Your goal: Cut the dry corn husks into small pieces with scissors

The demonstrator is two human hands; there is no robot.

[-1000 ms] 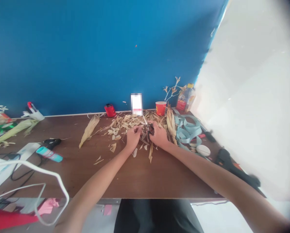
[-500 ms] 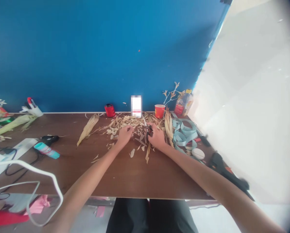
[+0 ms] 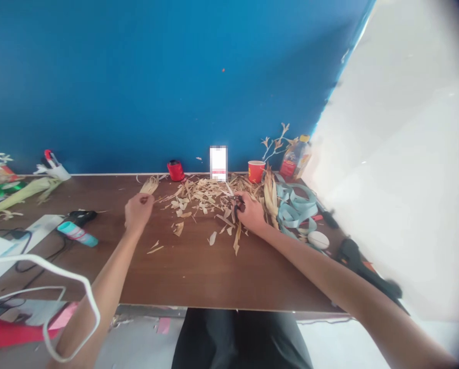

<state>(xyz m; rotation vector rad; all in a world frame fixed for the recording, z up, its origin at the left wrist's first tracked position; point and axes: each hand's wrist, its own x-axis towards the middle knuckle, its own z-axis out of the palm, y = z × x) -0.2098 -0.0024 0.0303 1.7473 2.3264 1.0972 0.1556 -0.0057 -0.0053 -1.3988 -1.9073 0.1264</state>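
Note:
My left hand (image 3: 137, 210) is out to the left over a dried corn husk (image 3: 149, 185) lying on the brown table (image 3: 198, 271). Its fingers are curled onto the husk's near end. My right hand (image 3: 250, 212) rests on the table at the centre, closed round the dark handles of a pair of scissors (image 3: 236, 203). A heap of cut husk scraps (image 3: 202, 197) lies between and behind the two hands. Loose snippets (image 3: 213, 238) are scattered in front of them.
Against the blue wall stand a red spool (image 3: 175, 170), a red cup (image 3: 256, 171) and a bottle (image 3: 295, 158). Pale blue ribbon (image 3: 296, 205) and a black glue gun (image 3: 362, 264) lie right. A teal tube (image 3: 77, 233), cables and more husks (image 3: 21, 192) lie left.
My left hand has left the spot by the scissors and swung left to the husk. My right hand has stayed in place with the scissors.

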